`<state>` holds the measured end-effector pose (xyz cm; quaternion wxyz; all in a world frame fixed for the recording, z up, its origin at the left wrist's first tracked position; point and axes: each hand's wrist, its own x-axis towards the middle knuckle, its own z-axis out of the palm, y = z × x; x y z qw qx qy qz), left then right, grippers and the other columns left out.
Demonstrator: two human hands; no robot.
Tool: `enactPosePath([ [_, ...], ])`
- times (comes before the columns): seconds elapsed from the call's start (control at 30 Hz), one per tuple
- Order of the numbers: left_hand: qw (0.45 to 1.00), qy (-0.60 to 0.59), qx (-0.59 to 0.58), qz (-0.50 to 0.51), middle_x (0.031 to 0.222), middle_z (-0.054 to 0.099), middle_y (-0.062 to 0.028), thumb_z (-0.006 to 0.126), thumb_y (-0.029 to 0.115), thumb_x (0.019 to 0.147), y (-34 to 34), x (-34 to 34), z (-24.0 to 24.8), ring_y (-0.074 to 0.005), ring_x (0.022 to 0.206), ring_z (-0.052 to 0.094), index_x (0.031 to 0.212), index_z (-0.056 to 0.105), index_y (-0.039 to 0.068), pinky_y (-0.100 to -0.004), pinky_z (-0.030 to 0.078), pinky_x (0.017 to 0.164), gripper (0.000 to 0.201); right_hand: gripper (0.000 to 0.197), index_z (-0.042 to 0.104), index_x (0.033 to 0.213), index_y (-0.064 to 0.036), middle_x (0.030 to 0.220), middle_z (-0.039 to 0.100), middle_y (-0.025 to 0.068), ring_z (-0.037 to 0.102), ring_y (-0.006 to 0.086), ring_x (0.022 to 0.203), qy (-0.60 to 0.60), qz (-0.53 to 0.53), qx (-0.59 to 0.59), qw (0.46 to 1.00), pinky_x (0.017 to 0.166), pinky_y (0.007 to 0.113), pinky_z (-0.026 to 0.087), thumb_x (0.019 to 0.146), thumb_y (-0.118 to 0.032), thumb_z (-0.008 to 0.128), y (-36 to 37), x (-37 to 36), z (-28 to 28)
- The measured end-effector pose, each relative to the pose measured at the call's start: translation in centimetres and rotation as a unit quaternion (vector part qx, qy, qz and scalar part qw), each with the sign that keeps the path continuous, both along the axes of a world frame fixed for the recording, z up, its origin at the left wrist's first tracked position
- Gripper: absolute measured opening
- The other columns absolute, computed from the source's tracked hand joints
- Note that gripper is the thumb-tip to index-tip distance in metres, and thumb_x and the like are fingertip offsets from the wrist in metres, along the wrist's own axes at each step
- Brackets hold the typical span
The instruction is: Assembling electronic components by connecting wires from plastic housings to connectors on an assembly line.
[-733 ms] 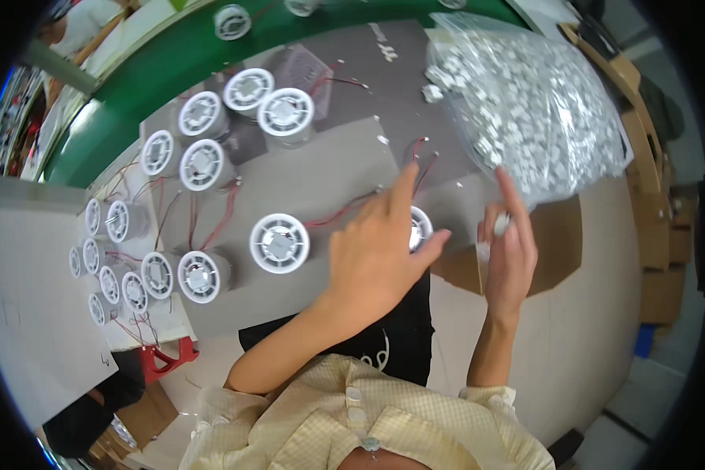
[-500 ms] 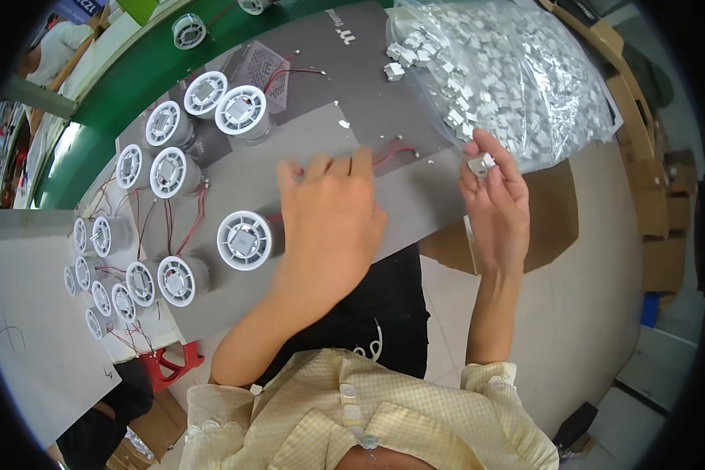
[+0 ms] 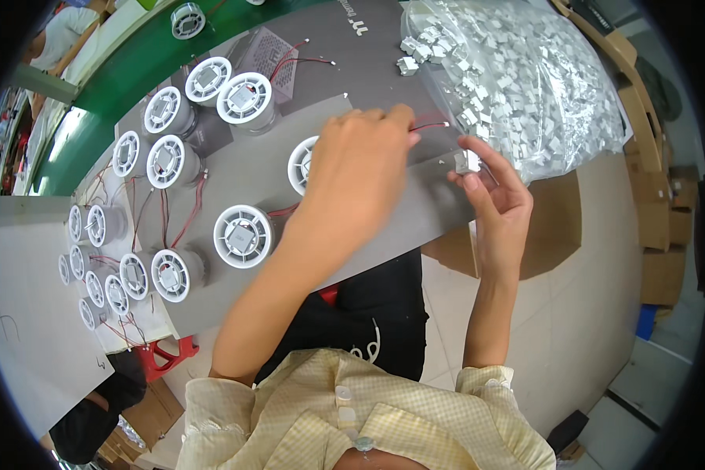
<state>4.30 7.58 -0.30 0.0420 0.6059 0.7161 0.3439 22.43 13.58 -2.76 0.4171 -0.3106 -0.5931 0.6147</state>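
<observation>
My left hand [image 3: 360, 160] is closed near the middle of the grey work surface, its fingers pinched round a thin red-and-black wire [image 3: 431, 124] whose small white plug end sticks out to the right. Partly behind that hand is a white round fixture with a ribbed rim [image 3: 298, 166]. My right hand [image 3: 497, 196] pinches a small white terminal connector [image 3: 468, 162] between thumb and fingers, just right of the wire's end. Another white round fixture [image 3: 244, 236] stands left of my left forearm, its wires running toward the wrist.
Several more white fixtures [image 3: 167, 161] with loose wires stand at the left. A clear plastic bag [image 3: 556, 102] full of white connectors lies at the far right, a few spilled by its mouth. An open cardboard box [image 3: 552, 223] sits below the table edge, right of my right hand.
My left hand has moved right and farther away, with a wire now in its fingers and a fixture showing behind it. My right hand has turned the connector toward the wire.
</observation>
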Motion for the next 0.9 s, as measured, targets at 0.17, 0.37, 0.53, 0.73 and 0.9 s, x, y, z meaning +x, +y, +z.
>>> enactPosePath([
  [0.17,0.991,-0.12,0.009,-0.063,0.08,0.066,-0.0147,0.06,0.012,0.094,1.4,0.4,0.8,-0.0281,0.071,0.064,0.105,0.069,0.003,-0.0381,0.048,0.065,0.017,0.039,0.056,0.13,0.0072,0.123,0.062,0.0168,0.064,0.0182,0.093,-0.027,-0.053,0.039,0.997,0.083,0.03,0.053,0.094,-0.005,0.063,-0.4,0.3,1.1],
  [0.37,0.919,-0.39,-0.05,-0.033,0.09,0.071,-0.0059,0.064,0.013,0.095,1.1,0.4,1.5,-0.0105,0.079,0.065,0.103,0.07,-0.002,-0.0247,0.05,0.07,0.017,0.037,0.056,0.129,0.0079,0.119,0.063,0.0162,0.065,0.0174,0.093,0.036,-0.056,0.017,0.998,0.083,0.03,0.052,0.094,-0.003,0.062,0.1,-1.0,2.0],
  [0.53,0.862,-0.494,-0.007,-0.114,0.096,0.071,-0.0071,0.067,0.011,0.094,0.4,-0.2,1.6,-0.0111,0.087,0.066,0.102,0.07,-0.004,-0.0236,0.052,0.079,0.016,0.034,0.057,0.127,0.0074,0.117,0.063,0.0153,0.065,0.0154,0.088,0.046,-0.017,0.032,0.998,0.084,0.028,0.053,0.095,-0.004,0.062,0.7,-1.5,1.5],
  [0.73,0.826,-0.549,0.001,-0.126,0.097,0.071,-0.0072,0.069,0.008,0.092,0.2,-0.6,1.5,-0.0108,0.089,0.065,0.104,0.068,-0.005,-0.0246,0.052,0.081,0.017,0.034,0.058,0.125,0.0064,0.112,0.064,0.0126,0.061,0.013,0.084,0.026,-0.043,0.105,0.993,0.077,0.029,0.054,0.097,-0.013,0.061,0.2,-2.8,0.9],
  [0.9,0.81,-0.575,0.04,-0.108,0.096,0.071,-0.0071,0.069,0.006,0.092,0.2,-0.3,1.8,-0.0104,0.088,0.065,0.105,0.068,-0.004,-0.0249,0.052,0.082,0.017,0.04,0.057,0.124,0.0074,0.111,0.063,0.0129,0.059,0.0152,0.083,-0.022,-0.014,0.129,0.991,0.074,0.03,0.049,0.102,-0.026,0.053,0.5,-2.3,0.6],
])
